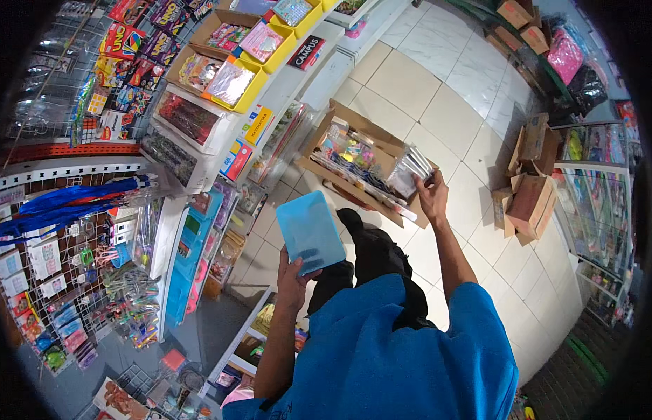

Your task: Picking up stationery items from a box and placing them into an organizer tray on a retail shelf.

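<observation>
A translucent light-blue plastic case (pixel 311 231) is held by its lower edge in my left hand (pixel 294 278), and fingers show dark through it. My right hand (pixel 432 194) is at the right end of an open cardboard box (pixel 378 118), with its fingers on clear-wrapped packs with white edges (pixel 407 170). Whether these packs are lifted or still rest in the box, I cannot tell. Inside the box lie small colourful packaged items (pixel 352 147) and a row of dark blue and white items (pixel 342 170).
On the left stand white shelves with yellow bins (pixel 242 86), packaged goods and a wire rack (pixel 58 252) of hanging items. Empty cardboard cartons (pixel 533 199) stand on the tiled floor at the right, beside a glass display case (pixel 594 210). A low white shelf (pixel 242 336) is near my left arm.
</observation>
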Demonstrator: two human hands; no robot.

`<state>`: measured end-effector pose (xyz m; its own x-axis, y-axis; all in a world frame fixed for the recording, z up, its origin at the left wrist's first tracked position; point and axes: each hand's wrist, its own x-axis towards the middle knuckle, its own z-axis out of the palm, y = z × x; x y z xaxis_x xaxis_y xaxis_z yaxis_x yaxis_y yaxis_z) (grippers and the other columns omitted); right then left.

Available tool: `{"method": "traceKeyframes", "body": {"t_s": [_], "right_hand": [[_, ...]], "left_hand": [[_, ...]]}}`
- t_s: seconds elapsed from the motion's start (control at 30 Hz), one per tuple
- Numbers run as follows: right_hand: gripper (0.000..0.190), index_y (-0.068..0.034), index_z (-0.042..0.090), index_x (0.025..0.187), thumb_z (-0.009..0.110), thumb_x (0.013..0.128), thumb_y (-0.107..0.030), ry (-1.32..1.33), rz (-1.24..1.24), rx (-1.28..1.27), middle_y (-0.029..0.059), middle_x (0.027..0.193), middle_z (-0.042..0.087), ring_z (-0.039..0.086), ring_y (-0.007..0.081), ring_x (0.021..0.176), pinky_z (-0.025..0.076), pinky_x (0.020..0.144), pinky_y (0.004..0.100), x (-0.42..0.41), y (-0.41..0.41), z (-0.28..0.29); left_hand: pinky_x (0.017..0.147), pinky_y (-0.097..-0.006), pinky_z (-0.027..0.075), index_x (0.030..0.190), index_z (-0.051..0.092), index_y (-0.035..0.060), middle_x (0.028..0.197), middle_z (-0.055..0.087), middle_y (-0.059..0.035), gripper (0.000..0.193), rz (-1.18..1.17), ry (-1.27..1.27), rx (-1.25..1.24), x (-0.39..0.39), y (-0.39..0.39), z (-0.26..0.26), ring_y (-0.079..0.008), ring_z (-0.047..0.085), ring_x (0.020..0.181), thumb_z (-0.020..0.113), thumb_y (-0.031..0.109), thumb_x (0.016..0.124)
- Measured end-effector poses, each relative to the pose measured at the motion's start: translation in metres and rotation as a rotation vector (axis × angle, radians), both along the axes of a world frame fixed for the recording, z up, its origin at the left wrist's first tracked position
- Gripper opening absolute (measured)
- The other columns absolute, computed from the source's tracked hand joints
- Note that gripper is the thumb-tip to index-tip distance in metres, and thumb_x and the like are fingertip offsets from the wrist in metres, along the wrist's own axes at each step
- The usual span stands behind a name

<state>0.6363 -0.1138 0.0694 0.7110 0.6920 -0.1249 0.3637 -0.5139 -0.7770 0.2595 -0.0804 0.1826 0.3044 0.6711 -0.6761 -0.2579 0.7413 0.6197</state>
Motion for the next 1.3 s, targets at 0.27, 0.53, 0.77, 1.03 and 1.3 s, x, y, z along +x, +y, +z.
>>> {"method": "traceKeyframes", "body": {"t_s": [0.27,0.53,0.77,1.03,1.3], "right_hand": [[0.030,0.004,0.061,0.110,0.070,0.089,-0.016,0.561,0.039,0.294,0.0055,0.088,0.069,0.059,0.0066,0.071,0.047,0.063,0.0226,-0.041,0.011,0.123],[0.031,0.005,0.058,0.115,0.068,0.090,-0.009,0.747,0.224,0.428,0.0074,0.097,0.069,0.063,0.0103,0.085,0.052,0.076,0.0259,-0.083,0.033,0.193],[0.033,0.005,0.061,0.110,0.072,0.087,-0.016,0.698,0.431,0.182,0.0067,0.089,0.069,0.061,0.0080,0.076,0.050,0.067,0.0246,-0.119,0.051,0.232],[0.044,0.005,0.063,0.095,0.073,0.081,-0.036,0.185,0.692,0.029,0.0142,0.071,0.064,0.060,0.0195,0.061,0.047,0.058,0.0316,-0.149,0.066,0.247],[0.046,0.003,0.061,0.093,0.069,0.083,-0.040,0.177,0.834,0.002,0.0187,0.073,0.064,0.065,0.0317,0.068,0.049,0.063,0.0416,-0.151,0.073,0.231]], "left_hand": [[0.086,-0.0415,0.055,0.145,0.027,0.0123,0.127,0.053,-0.0143,0.068,-0.102,0.119,0.174,0.014,0.014,0.026,-0.0279,0.060,0.111,0.060,0.031,0.088],[0.091,-0.0445,0.052,0.150,0.018,0.0097,0.132,0.050,-0.0171,0.073,-0.142,0.082,0.390,0.013,0.028,0.043,-0.0287,0.057,0.115,0.059,0.024,0.092],[0.102,-0.0385,0.040,0.151,0.014,0.0088,0.128,0.051,-0.0196,0.079,-0.151,0.017,0.534,0.003,0.029,0.053,-0.0236,0.053,0.117,0.064,0.008,0.089],[0.103,-0.0388,0.040,0.153,0.010,0.0074,0.138,0.044,-0.0203,0.085,-0.154,0.007,0.527,-0.009,0.023,0.056,-0.0243,0.049,0.124,0.065,0.004,0.088],[0.101,-0.0419,0.043,0.152,0.011,0.0114,0.136,0.043,-0.0215,0.086,-0.086,0.062,0.523,-0.012,0.008,0.048,-0.0283,0.049,0.122,0.066,0.003,0.086]]}}
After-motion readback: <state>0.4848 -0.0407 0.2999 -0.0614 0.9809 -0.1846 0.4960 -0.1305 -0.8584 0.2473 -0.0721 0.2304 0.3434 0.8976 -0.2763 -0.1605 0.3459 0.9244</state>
